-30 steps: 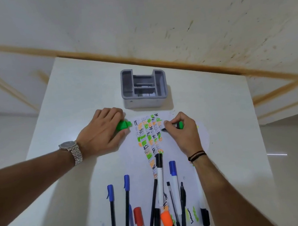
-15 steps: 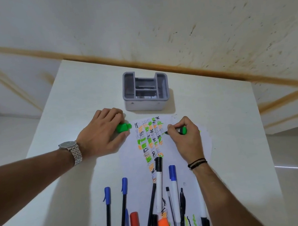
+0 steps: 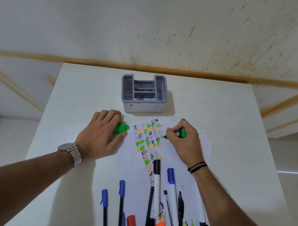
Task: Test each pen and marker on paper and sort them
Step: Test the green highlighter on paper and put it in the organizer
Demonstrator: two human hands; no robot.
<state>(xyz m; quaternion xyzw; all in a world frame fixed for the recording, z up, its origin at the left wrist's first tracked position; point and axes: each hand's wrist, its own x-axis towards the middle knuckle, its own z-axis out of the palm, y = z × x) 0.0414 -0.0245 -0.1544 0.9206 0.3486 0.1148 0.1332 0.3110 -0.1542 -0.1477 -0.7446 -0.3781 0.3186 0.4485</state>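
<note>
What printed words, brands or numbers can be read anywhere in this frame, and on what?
Nothing can be read.
Green highlighter held in the right hand: white print on its black band, too blurred to read.
Paper: only test scribbles and a faint mark near its top edge, not legible.
Watch dial: no readable marks.
Gray organizer: no label visible.
</note>
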